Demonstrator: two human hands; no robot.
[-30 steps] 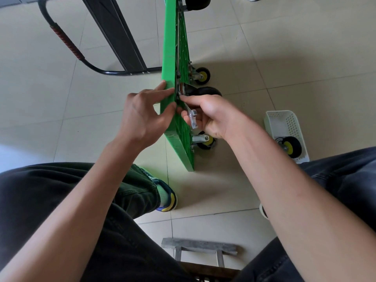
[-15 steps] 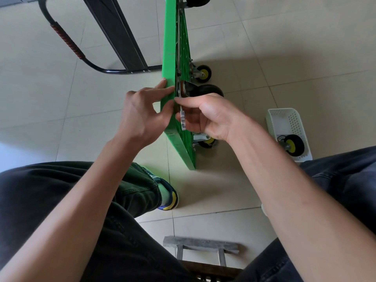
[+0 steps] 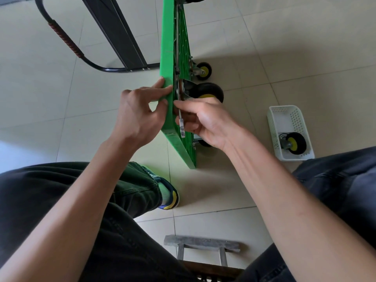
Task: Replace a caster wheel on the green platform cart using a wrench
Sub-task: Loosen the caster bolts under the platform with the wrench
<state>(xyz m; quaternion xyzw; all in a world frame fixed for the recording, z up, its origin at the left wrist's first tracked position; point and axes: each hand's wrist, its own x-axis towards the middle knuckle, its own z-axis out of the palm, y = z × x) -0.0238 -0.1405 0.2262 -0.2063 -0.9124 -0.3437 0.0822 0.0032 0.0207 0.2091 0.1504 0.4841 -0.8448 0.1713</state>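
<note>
The right hand has its fingers curled round a wrench, whose long axis runs near to far along the underside of the cart, far end up at the caster plate, near end poking out below the fist. The left hand pinches the cart's top edge, thumb and fingertips pressed on the green rim. The cart stands on its side on the floor, long edge running away from the person, wheels pointing right. Both forearms reach forward over the knees. To the right a basket holds a spare wheel.
</note>
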